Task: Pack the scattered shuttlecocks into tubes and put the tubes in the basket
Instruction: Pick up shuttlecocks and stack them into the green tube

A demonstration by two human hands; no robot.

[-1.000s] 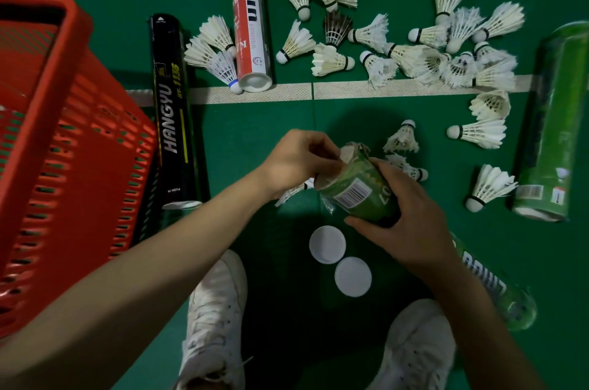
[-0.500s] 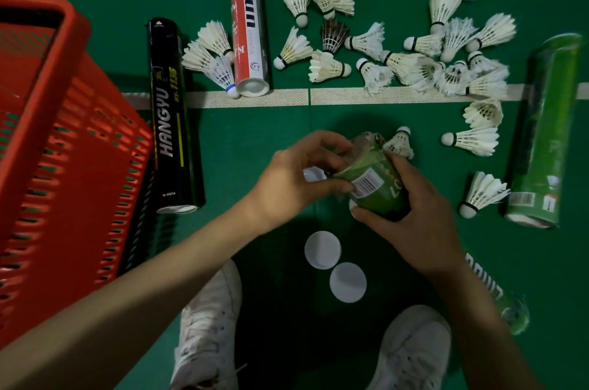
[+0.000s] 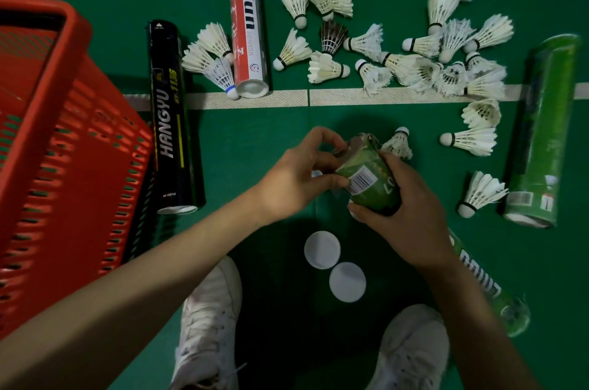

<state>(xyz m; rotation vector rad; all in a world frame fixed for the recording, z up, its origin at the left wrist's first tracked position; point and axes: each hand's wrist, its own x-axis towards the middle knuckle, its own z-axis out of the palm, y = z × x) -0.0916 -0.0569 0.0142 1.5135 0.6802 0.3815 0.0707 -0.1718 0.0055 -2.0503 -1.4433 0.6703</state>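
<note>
My right hand (image 3: pixel 404 217) grips a green tube (image 3: pixel 369 181) near its open top, tilted up from the floor toward me; the tube's far end (image 3: pixel 513 316) shows past my right forearm. My left hand (image 3: pixel 299 179) pinches the tube's mouth rim, thumb on the barcode side, fingers curled over the opening. One shuttlecock (image 3: pixel 396 142) lies just behind the tube. Several white shuttlecocks (image 3: pixel 414 64) are scattered across the green floor beyond the white line. The red basket (image 3: pixel 63 141) stands at the left.
A black tube (image 3: pixel 169 115) lies beside the basket, a red-and-white tube (image 3: pixel 247 23) beyond it, another green tube (image 3: pixel 541 131) at the right. Two white round caps (image 3: pixel 322 249) lie on the floor between my white shoes (image 3: pixel 207 326).
The view has shifted slightly, so floor objects sit lower in frame. My left hand has slid from above the tube's mouth to its left side, pinching the rim. A shuttlecock by my left hand is gone from view.
</note>
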